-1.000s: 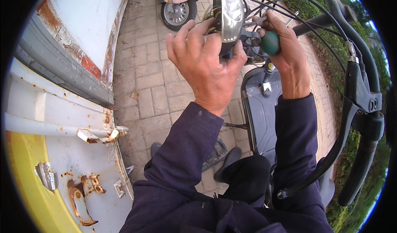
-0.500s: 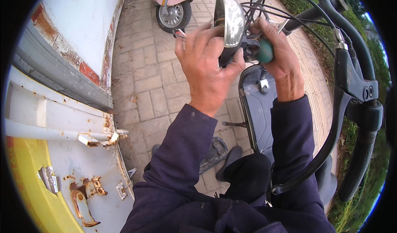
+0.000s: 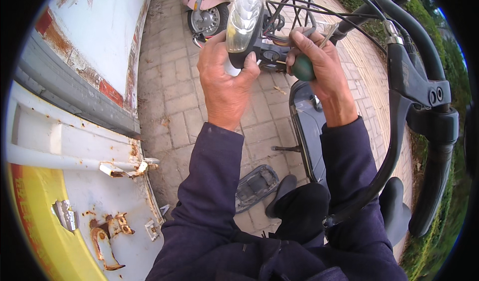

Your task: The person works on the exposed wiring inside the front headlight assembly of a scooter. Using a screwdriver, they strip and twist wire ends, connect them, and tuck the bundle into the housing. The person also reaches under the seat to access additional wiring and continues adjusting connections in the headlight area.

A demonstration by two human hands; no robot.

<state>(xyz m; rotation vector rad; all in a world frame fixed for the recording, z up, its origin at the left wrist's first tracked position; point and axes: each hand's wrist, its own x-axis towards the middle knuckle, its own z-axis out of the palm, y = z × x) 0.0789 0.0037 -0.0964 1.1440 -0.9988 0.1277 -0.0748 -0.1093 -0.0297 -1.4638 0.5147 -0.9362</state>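
Note:
My left hand [image 3: 224, 76] is closed round the lower side of a headlight [image 3: 243, 26] with a clear lens and black housing. Its thumb presses the housing's bottom edge, and the fingers go out of sight behind the lamp. Just right of it, my right hand [image 3: 324, 64] grips a screwdriver with a round dark green handle [image 3: 303, 68]. The metal shaft [image 3: 328, 35] points up and right, away from the lamp. Black cables [image 3: 319, 7] and thin coloured wires [image 3: 279, 40] run behind the headlight. A black bracket [image 3: 272, 55] lies between the two hands.
Handlebars with a brake lever [image 3: 399, 156] curve along the right. Below my hands is the grey footboard [image 3: 312, 131]; a black plastic tray-like part [image 3: 257, 188] lies on the paving by my foot. A rusty white metal door [image 3: 90, 156] stands left, a pink scooter [image 3: 207, 11] beyond.
The headlight has moved left and turned so that its lens faces me more. My left hand went with it, and my right hand with the screwdriver shifted slightly left and down.

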